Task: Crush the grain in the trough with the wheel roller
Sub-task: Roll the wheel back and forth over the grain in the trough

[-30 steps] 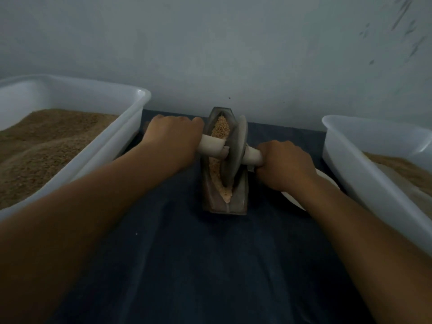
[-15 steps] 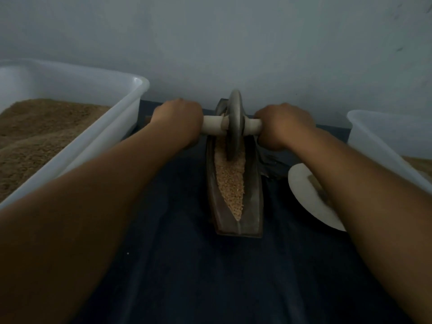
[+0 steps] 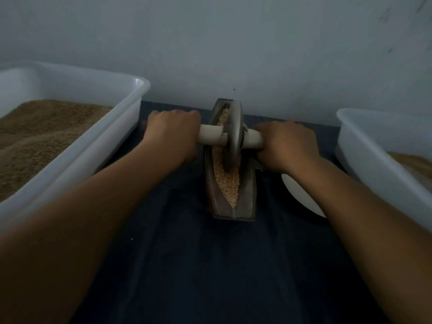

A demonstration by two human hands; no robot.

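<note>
A narrow dark boat-shaped trough (image 3: 246,202) lies on the dark cloth, pointing away from me. Pale tan grain (image 3: 228,183) fills its groove. The grey disc of the wheel roller (image 3: 235,129) stands upright in the groove, in the far half of the trough. A pale wooden axle (image 3: 211,137) runs through the disc. My left hand (image 3: 173,134) grips the axle's left end and my right hand (image 3: 286,143) grips its right end, fingers curled round it.
A large white tub (image 3: 131,90) heaped with brown grain stands on the left. Another white tub (image 3: 357,141) with some grain stands on the right. A white plate (image 3: 301,195) lies under my right forearm. A grey wall rises just behind the trough.
The wheel rolled to the trough's far end half a second ago and has now come back a little toward me. Both hands kept their grip on the axle.
</note>
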